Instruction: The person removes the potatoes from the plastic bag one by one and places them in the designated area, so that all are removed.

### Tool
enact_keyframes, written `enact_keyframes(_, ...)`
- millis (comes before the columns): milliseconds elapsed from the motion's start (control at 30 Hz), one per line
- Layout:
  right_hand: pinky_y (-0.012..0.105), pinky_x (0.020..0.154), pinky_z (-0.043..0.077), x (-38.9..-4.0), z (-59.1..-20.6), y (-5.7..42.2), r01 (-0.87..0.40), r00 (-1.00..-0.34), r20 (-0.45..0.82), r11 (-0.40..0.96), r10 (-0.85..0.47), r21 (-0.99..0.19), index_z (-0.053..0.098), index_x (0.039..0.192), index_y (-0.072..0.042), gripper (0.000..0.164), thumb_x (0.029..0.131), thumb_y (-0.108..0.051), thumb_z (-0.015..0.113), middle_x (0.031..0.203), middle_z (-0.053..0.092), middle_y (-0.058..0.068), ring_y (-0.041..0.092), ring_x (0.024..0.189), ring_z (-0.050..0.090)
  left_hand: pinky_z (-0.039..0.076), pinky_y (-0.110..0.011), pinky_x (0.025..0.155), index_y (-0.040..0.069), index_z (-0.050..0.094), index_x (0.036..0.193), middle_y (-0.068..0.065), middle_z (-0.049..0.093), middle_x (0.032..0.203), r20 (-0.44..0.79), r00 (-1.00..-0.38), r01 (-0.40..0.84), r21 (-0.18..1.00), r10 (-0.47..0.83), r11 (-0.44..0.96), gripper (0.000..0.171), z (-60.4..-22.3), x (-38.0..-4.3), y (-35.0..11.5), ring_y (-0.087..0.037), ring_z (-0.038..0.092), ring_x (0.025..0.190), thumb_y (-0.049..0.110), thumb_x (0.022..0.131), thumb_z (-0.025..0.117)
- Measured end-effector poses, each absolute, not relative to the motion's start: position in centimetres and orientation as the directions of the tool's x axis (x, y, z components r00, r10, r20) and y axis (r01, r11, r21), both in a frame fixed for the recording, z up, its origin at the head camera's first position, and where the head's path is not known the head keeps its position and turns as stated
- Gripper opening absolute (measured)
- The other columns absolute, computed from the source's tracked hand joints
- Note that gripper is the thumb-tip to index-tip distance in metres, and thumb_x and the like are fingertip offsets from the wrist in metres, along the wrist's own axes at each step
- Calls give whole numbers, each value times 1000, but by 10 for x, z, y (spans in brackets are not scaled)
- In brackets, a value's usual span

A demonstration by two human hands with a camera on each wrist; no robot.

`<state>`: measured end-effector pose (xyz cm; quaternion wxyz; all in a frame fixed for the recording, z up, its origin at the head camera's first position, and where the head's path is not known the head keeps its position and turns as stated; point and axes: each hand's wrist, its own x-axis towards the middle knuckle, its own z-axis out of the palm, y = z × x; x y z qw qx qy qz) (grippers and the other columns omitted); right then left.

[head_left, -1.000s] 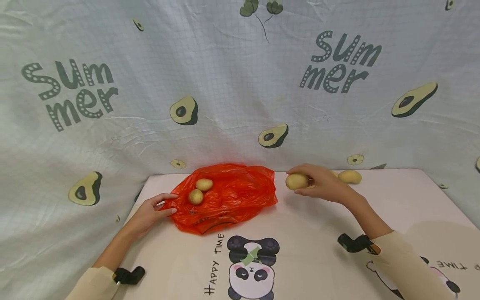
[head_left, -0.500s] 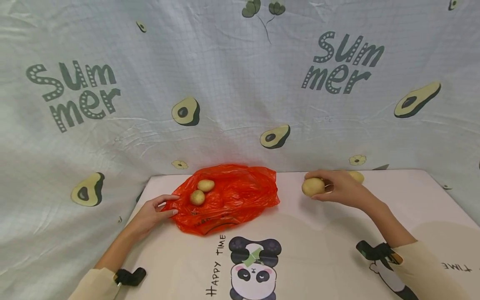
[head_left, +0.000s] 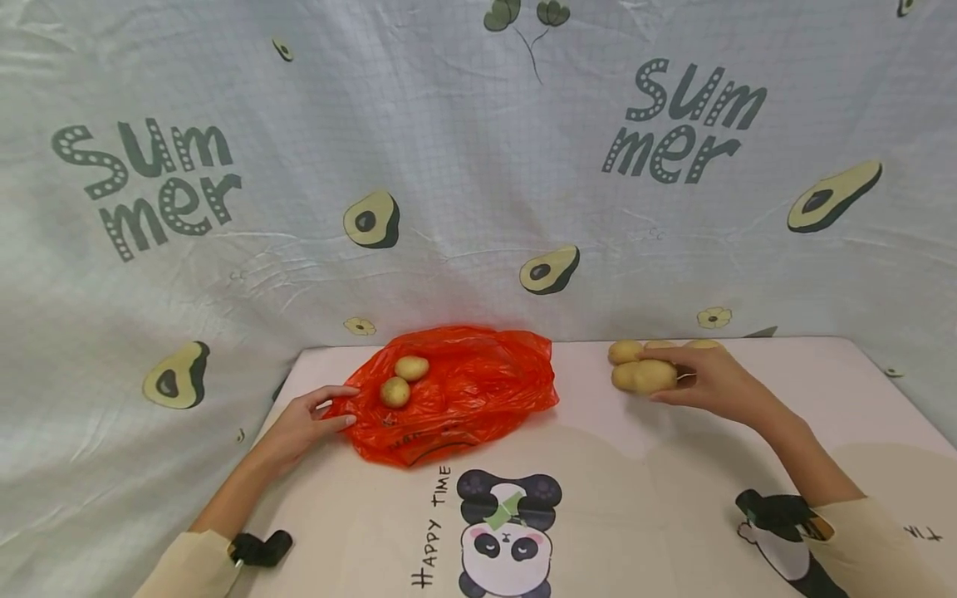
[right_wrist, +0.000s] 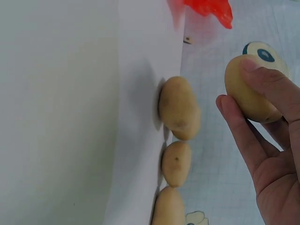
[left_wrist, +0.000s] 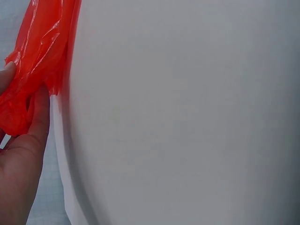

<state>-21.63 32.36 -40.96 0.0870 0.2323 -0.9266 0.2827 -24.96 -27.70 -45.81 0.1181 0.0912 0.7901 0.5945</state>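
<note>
My left hand (head_left: 302, 428) grips the left edge of a crumpled red plastic bag (head_left: 486, 382); in the left wrist view the film (left_wrist: 40, 51) gathers between its thumb and fingers. Two potatoes (head_left: 395, 392) rest on the bag's left part. At the right, my right hand (head_left: 710, 378) pinches a potato (head_left: 655, 377) between thumb and fingertips, seen closely in the right wrist view (right_wrist: 246, 91). Close by, several other potatoes (head_left: 625, 351) lie in a line along the table's back edge, some partly hidden behind the right hand.
A pale table (head_left: 598, 482) printed with a panda (head_left: 504, 544) and lettering lies under everything. Behind it hangs a white cloth (head_left: 449, 166) with avocado prints. Each wrist carries a small black camera (head_left: 262, 549).
The right hand has moved to the right with its potato, away from the bag, uncovering potatoes at the left of the line. The left hand has stayed at the bag.
</note>
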Motion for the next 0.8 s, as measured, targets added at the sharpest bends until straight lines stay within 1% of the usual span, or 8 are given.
enact_keyframes(67,22,68,53,-215,-410,328,-480,-877,297,732,-378,-484,69,129,-6,61,73,-16,93,115,72,8,13,87,59,57,-23,84,-4,57,135,-5,53,133,-78,-957,3,961,280,276,47,-458,-250,-277,-6,65,99,9,93,74)
enact_keyframes(200,22,75,56,-211,-408,337,-447,-894,275,763,-355,-468,69,130,-12,58,76,-19,91,124,69,9,14,94,63,57,-23,84,-4,57,135,-9,52,136,-74,-958,6,960,275,279,48,-457,-252,-277,-6,64,99,10,93,75)
enact_keyframes(333,24,76,57,-208,-409,345,-434,-899,274,786,-342,-441,68,128,-15,55,78,-23,90,124,69,12,20,96,69,57,-24,84,-4,56,137,-14,51,139,-77,-958,2,961,275,277,50,-458,-252,-276,-6,64,100,11,93,75)
enact_keyframes(400,24,76,58,-208,-410,348,-437,-896,288,784,-337,-441,68,127,-15,54,78,-24,90,122,70,12,20,94,70,57,-24,84,-5,56,137,-14,51,138,-78,-957,2,961,278,275,50,-458,-251,-276,-7,64,99,10,93,74)
enact_keyframes(467,24,74,58,-207,-412,352,-434,-897,295,781,-329,-448,66,126,-17,53,78,-23,90,119,70,11,18,93,70,57,-24,83,-5,56,137,-13,52,137,-77,-957,1,963,278,270,50,-457,-251,-276,-7,64,98,9,93,74)
enact_keyframes(533,22,74,57,-207,-414,356,-437,-895,301,775,-328,-456,65,125,-18,54,78,-21,90,118,69,10,12,93,68,57,-24,82,-5,56,137,-9,54,134,-76,-957,1,964,280,265,49,-457,-250,-275,-7,65,98,8,93,74)
enact_keyframes(667,20,73,57,-207,-418,362,-445,-892,309,760,-330,-474,65,124,-16,55,75,-15,91,121,67,12,1,94,65,57,-24,82,-4,57,135,-1,56,130,-79,-957,-5,967,280,256,48,-459,-250,-275,-7,65,98,8,92,74)
enact_keyframes(800,19,72,57,-207,-419,365,-452,-888,321,750,-328,-483,67,123,-13,56,74,-13,92,124,67,15,-4,94,62,57,-25,82,-5,56,136,1,56,130,-81,-956,-10,970,282,244,48,-460,-251,-275,-7,65,99,7,92,74)
